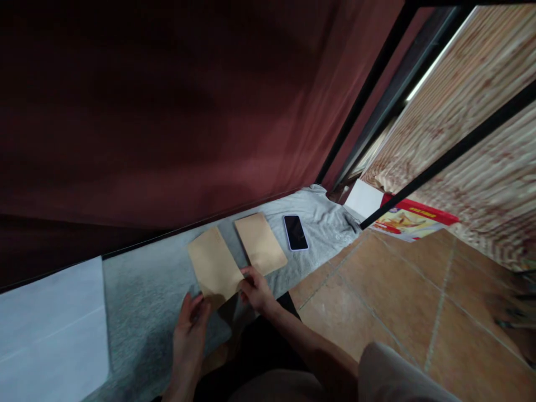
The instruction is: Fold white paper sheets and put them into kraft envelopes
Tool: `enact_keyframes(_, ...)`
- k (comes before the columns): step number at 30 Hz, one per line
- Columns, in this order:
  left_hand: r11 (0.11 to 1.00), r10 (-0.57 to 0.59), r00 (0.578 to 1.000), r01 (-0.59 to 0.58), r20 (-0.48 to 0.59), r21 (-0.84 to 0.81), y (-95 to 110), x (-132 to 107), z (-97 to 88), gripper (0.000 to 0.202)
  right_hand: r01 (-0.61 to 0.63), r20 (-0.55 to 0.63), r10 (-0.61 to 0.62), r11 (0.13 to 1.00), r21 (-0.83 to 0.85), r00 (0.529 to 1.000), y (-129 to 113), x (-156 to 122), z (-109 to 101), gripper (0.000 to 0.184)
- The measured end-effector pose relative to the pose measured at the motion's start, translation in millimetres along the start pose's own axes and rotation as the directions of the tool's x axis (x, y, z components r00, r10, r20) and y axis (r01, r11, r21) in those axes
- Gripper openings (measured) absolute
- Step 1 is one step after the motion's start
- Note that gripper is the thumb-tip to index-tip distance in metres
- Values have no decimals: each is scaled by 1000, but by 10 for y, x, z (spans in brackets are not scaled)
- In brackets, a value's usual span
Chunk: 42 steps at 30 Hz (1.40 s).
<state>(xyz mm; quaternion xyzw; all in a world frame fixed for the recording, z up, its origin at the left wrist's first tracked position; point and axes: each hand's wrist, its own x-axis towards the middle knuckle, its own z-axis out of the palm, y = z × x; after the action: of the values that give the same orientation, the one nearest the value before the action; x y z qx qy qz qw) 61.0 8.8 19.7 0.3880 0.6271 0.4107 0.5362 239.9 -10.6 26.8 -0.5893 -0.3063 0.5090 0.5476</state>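
A brown kraft-paper envelope (213, 265) is tilted over the grey cloth, its near right corner pinched between the thumb and fingers of my right hand (256, 291). Beside the envelope's near left corner is my left hand (191, 324), fingers loosely curled and apart; whether a fingertip touches the paper is hard to make out. Faint small print shows near the far edge of this envelope. A stack of brown paper or envelopes (260, 243) lies flat just to the right. Farther right, a phone (296, 233) with a dark screen and pale purple case rests on the cloth.
Grey cloth (138, 296) covers the narrow surface, with a white board (50, 335) at the left. Behind rises a dark red panel (188, 139). Black metal bars (444, 151) cross the right side, above a red-and-yellow box (410, 219) and the tiled floor (385, 290).
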Motion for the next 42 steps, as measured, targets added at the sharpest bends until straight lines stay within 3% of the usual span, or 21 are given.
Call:
enact_keyframes(2,996,-38,999,39,14,-78,133,1,129,80,21,-31,-20,1000,15,999,-97,6,-110,24)
enact_keyframes(4,995,-35,994,44,107,-88,268,-30,278,81,46,-71,-46,999,-2,996,-177,7,-258,27)
enact_keyframes(6,998,4,977,10,212,-63,386,-70,447,82,80,-122,-85,996,-41,989,-231,5,-433,30)
enact_keyframes(9,998,60,956,-63,286,1,495,-95,725,78,121,-226,-151,982,-143,962,-264,14,-719,35)
enact_keyframes(13,988,100,940,-134,327,82,482,-44,1076,68,110,-344,-221,943,-314,913,-251,66,-1047,34)
enact_keyframes(17,977,139,933,-185,333,110,363,23,1297,64,73,-406,-230,927,-368,885,-209,114,-1204,33)
enact_keyframes(24,933,206,929,-282,307,226,215,63,1374,61,39,-471,-221,930,-366,854,-98,120,-1227,41)
enact_keyframes(30,908,220,923,-313,317,280,171,82,1337,57,16,-432,-221,903,-430,875,-69,143,-1260,36)
enact_keyframes(37,848,361,889,-438,281,297,-43,141,1374,48,-13,-405,-226,861,-508,886,-96,143,-1252,34)
enact_keyframes(42,828,336,886,-440,320,347,-123,173,1403,49,6,-362,-238,842,-539,901,-119,129,-1253,32)
